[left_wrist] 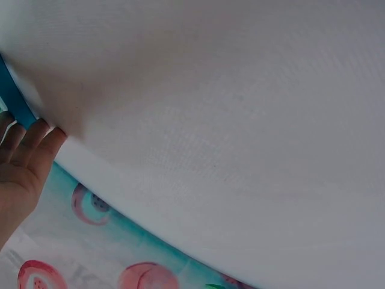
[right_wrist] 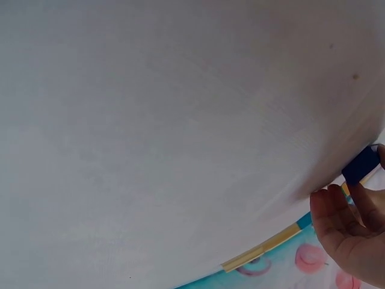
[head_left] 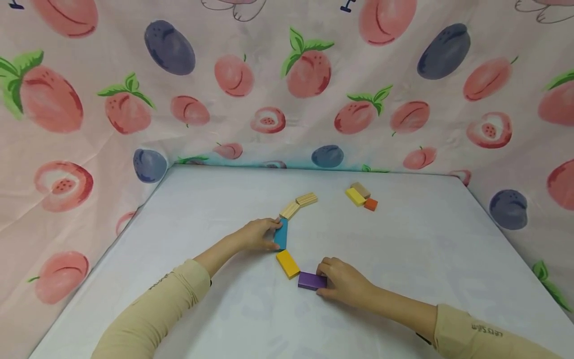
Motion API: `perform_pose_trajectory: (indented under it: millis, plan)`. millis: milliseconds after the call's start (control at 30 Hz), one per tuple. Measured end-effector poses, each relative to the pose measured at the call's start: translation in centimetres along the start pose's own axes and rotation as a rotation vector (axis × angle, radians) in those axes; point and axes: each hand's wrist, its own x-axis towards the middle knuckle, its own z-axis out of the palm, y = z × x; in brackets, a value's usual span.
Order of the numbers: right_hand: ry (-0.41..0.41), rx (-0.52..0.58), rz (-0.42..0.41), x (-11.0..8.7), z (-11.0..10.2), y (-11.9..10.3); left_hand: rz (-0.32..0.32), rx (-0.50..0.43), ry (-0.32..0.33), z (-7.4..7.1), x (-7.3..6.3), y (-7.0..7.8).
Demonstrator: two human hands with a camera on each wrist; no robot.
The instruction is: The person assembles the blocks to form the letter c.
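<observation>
My left hand (head_left: 257, 234) pinches a blue rectangular block (head_left: 281, 233) along its length, thumb at the near end and fingers at the far end. In the left wrist view, the fingertips meet that blue block (left_wrist: 14, 96) at the left edge. My right hand (head_left: 345, 281) grips the right end of a purple block (head_left: 312, 281) between thumb and fingers; in the right wrist view it appears as a dark block (right_wrist: 361, 165). Between blue and purple lies an orange-yellow block (head_left: 287, 264). Beyond the blue one, two striped wooden blocks (head_left: 307, 199) continue the curved row.
At the back right of the white table (head_left: 215, 199), a yellow block (head_left: 355, 197), a plain wooden block (head_left: 360, 190) and a small orange-red block (head_left: 370, 204) lie clustered. Fruit-printed fabric (head_left: 269, 144) stands behind the table and along its sides.
</observation>
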Motion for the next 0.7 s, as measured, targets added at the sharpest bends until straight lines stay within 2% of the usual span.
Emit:
perform_pose_trajectory:
  millis: [233, 700]
  plan:
    - [0.022, -0.011, 0.005, -0.15, 0.24, 0.04, 0.006, 0.010, 0.006, 0.16, 0.03, -0.01]
    - [0.000, 0.022, 0.040, -0.01, 0.11, -0.04, 0.012, 0.001, 0.012, 0.08, -0.03, -0.04]
